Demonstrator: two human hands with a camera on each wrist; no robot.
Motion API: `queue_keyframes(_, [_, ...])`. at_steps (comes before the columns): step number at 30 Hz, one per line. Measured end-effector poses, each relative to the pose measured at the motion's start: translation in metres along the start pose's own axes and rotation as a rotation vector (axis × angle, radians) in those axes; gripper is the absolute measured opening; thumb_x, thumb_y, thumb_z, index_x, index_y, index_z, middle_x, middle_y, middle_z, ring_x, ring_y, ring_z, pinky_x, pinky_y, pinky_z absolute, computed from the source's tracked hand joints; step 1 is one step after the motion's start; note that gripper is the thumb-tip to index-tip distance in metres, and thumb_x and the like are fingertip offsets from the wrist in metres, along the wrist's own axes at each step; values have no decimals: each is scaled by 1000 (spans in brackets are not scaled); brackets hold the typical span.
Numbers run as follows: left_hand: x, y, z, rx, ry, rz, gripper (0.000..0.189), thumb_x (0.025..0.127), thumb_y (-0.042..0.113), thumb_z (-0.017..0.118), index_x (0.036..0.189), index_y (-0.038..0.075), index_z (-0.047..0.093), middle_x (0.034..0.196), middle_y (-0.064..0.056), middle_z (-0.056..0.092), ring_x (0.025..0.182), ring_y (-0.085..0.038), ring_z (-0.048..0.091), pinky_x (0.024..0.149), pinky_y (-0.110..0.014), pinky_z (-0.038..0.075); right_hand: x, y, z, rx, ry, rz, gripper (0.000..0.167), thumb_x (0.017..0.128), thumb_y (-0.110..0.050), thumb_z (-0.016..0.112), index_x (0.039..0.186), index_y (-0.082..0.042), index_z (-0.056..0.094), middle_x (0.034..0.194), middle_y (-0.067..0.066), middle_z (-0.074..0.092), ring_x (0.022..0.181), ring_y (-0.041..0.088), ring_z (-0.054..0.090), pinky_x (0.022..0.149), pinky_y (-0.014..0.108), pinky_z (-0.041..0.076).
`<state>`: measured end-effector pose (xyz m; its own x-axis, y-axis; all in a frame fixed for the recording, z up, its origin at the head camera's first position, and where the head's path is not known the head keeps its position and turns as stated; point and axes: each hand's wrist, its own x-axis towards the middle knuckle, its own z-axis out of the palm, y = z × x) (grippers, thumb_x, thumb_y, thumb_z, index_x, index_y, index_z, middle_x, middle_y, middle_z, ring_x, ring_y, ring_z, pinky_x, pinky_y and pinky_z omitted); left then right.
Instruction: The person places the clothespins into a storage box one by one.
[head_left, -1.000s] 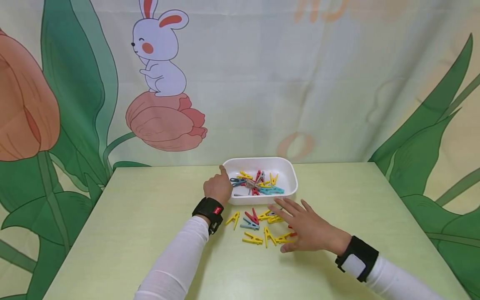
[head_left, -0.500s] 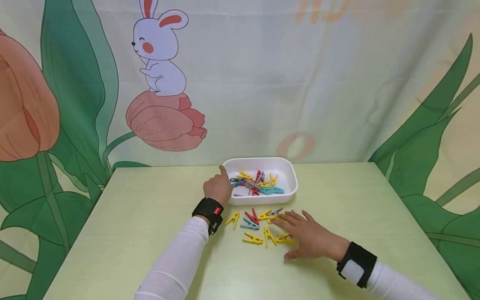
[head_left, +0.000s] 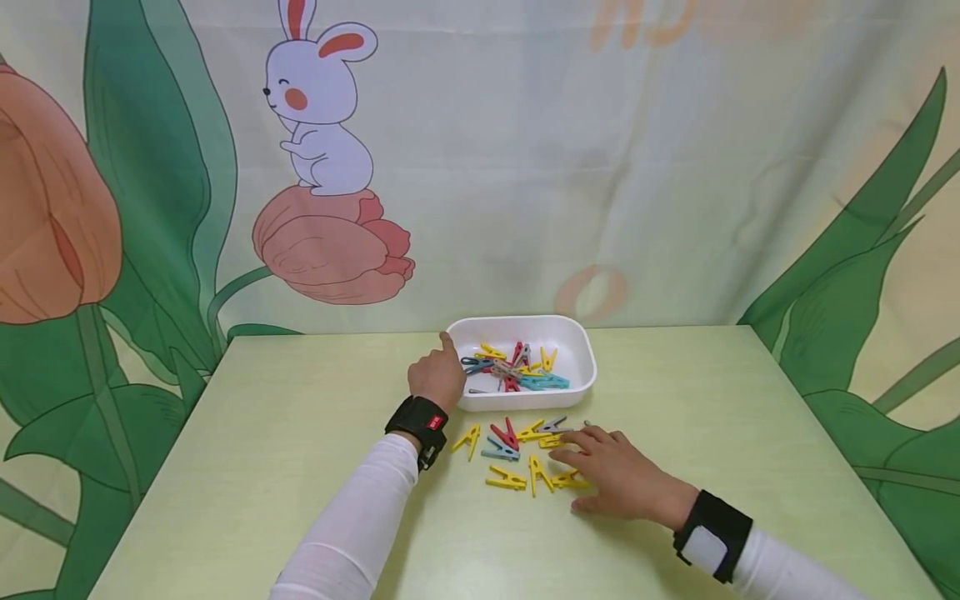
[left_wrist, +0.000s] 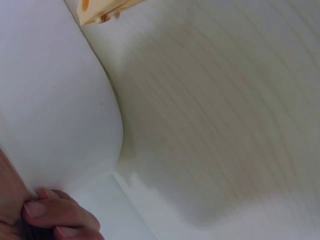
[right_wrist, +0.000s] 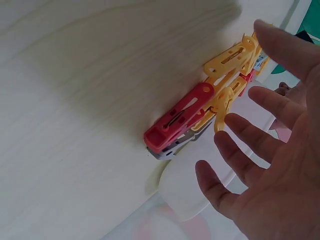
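Observation:
My left hand [head_left: 437, 375] grips the left rim of a white plastic tray [head_left: 525, 401]; in the left wrist view its fingers [left_wrist: 62, 212] curl at the tray's edge. Inside the tray lie several red, yellow, grey and blue clothespins [head_left: 545, 381]. In front of it, more clothespins are scattered on the table, among them a red one [head_left: 505, 434], a blue one [head_left: 500, 450] and a yellow one [head_left: 506, 478]. Over the right end of this group hovers my right hand [head_left: 626, 475], fingers spread and slightly bent, holding nothing. Close to its fingers is a red clothespin [right_wrist: 177, 117], hidden in the head view.
The pale wooden table [head_left: 300, 450] reaches back to a printed curtain [head_left: 480, 167] with a rabbit and tulips. At the table's far edge stands the tray. A yellow clothespin [left_wrist: 107, 7] lies near the tray in the left wrist view.
My right hand has drawn back from the tray's front side towards me, and its fingers bend a little more. The left hand, tray and clothespins stay put.

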<state>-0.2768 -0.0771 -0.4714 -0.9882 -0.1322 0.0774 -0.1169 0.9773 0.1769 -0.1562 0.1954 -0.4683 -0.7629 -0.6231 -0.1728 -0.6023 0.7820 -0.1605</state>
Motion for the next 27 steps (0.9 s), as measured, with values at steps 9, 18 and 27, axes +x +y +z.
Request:
queue_keyframes(9, [0,-1,-1,1,-7,3,59,98,21,51,152,3,34,76,-12,67,58,-22,58,59,-36,49,2,1,4,33,-30,-19,53,82,-32,79,131,-25,62,132,3,59,122,27,53,97,49,46])
queue_keyframes(18, [-1,-1,0,3,-4,4,60,98,22,52,152,3,34,75,-11,65,58,-22,57,60,-37,49,5,0,8,12,-57,-32,52,82,-32,80,131,-28,61,130,1,59,116,22,56,93,45,49])
queue_keyframes(27, [0,-2,0,3,-12,7,61,98,22,52,152,3,33,76,-11,66,58,-22,57,58,-36,48,2,-3,12,-11,-23,-99,44,85,-24,75,127,-27,64,120,-1,62,107,17,57,95,41,49])
